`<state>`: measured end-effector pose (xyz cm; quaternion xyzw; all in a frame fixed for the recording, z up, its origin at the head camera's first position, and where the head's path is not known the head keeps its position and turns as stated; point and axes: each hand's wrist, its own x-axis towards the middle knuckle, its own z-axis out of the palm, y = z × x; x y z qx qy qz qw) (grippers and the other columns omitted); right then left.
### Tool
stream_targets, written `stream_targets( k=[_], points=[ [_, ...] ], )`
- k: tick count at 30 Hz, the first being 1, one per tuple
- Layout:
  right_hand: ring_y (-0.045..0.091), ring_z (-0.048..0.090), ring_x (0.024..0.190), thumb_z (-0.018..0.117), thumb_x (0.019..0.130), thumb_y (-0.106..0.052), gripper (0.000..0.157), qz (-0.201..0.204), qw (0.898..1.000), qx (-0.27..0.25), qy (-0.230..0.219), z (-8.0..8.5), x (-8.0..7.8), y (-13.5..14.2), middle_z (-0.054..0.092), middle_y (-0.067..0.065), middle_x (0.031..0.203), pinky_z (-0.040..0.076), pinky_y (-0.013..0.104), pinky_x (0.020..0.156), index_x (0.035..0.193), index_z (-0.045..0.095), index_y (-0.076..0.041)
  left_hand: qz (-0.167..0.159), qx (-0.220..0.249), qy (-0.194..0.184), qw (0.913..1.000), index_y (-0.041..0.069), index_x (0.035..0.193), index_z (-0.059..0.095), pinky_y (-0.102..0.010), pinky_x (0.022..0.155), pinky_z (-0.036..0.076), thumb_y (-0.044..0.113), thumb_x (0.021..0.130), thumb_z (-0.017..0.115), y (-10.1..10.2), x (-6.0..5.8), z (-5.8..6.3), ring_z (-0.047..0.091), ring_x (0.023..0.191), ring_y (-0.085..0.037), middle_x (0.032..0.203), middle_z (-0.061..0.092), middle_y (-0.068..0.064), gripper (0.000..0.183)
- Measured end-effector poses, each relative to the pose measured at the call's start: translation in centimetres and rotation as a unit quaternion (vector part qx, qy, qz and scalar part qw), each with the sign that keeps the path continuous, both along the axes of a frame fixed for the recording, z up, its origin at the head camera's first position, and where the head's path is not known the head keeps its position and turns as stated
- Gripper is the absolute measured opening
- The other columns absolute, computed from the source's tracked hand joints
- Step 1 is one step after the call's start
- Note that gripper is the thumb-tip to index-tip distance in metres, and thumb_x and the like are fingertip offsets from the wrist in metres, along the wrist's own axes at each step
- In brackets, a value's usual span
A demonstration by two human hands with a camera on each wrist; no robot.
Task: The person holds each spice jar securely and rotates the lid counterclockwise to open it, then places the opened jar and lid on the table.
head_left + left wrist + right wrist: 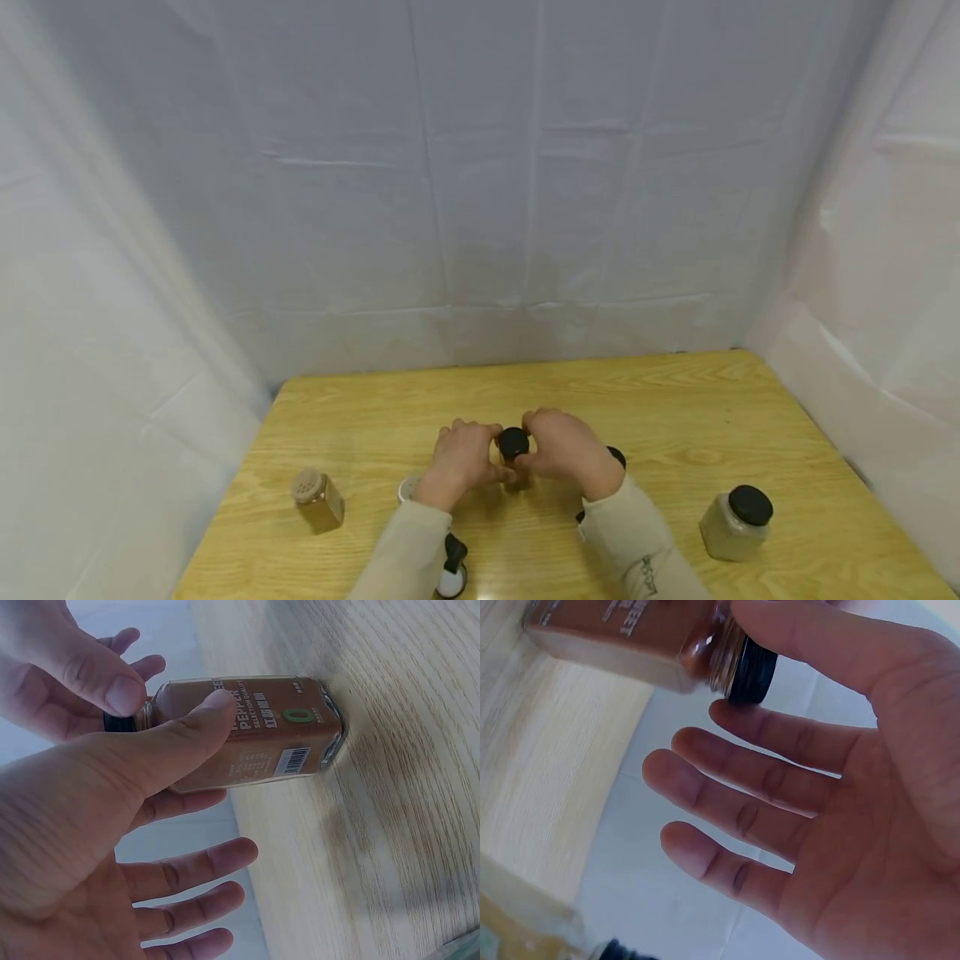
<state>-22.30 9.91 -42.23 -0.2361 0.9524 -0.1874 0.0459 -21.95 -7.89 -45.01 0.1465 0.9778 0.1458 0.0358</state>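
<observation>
A square glass spice jar (pixel 259 754) of red-brown powder, its label reading "PEPPER", stands upright at the middle of the table (pixel 645 400). My left hand (pixel 459 457) pinches the jar's body between thumb and index finger, the other fingers spread apart. At the top, the thumb and index finger of my right hand (pixel 567 450) hold the round black lid (pixel 754 671). Glass threads show just under that lid in the right wrist view. The remaining right fingers stay extended beside it.
A jar with a beige perforated cap (pixel 318 500) stands at left. On the right is a squat jar with a black lid (pixel 733 525). Near my left forearm lies an open container with a black flip cap (pixel 453 554). Another black lid (pixel 617 456) shows behind my right wrist. White sheeting (pixel 480 208) surrounds the table.
</observation>
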Motion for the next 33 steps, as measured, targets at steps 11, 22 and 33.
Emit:
stream_targets(
  k=[11, 22, 33],
  points=[
    [0.019, 0.054, 0.071, 0.081, 0.093, -0.023, 0.029, 0.008, 1.0, -0.002, 0.004, -0.7, 0.0, -1.2, 0.064, 0.008, 0.087, 0.046, 0.037, 0.064, 0.109, 0.068, -0.003, -0.006, -0.01, 0.007, 0.9999, 0.015, 0.125, 0.074, -0.059, 0.095, 0.05, 0.042, 0.084, 0.089, 0.4, 0.3, 0.4, 0.061, 0.097, -0.032, 0.115, 0.077, -0.011, 0.051],
    [0.027, 0.07, 0.093, 0.086, 0.088, -0.021, 0.038, -0.027, 1.0, 0.006, -0.014, 0.6, 0.0, -0.1, 0.073, 0.013, 0.108, 0.058, 0.046, 0.084, 0.116, 0.07, 0.0, 0.0, -0.009, 0.006, 0.9999, 0.015, 0.125, 0.074, -0.056, 0.093, 0.05, 0.046, 0.08, 0.092, 0.1, -0.1, 0.0, 0.06, 0.097, -0.032, 0.114, 0.077, -0.01, 0.058],
    [0.018, 0.052, 0.068, 0.085, 0.089, -0.023, 0.025, -0.009, 1.0, 0.006, -0.005, 0.2, -0.1, -0.6, 0.062, 0.005, 0.08, 0.044, 0.036, 0.063, 0.094, 0.066, -0.007, -0.009, -0.002, 0.011, 0.9999, 0.016, 0.118, 0.075, -0.059, 0.093, 0.05, 0.044, 0.08, 0.092, 0.2, -0.1, -0.1, 0.06, 0.096, -0.032, 0.111, 0.078, -0.009, 0.05]
  ],
)
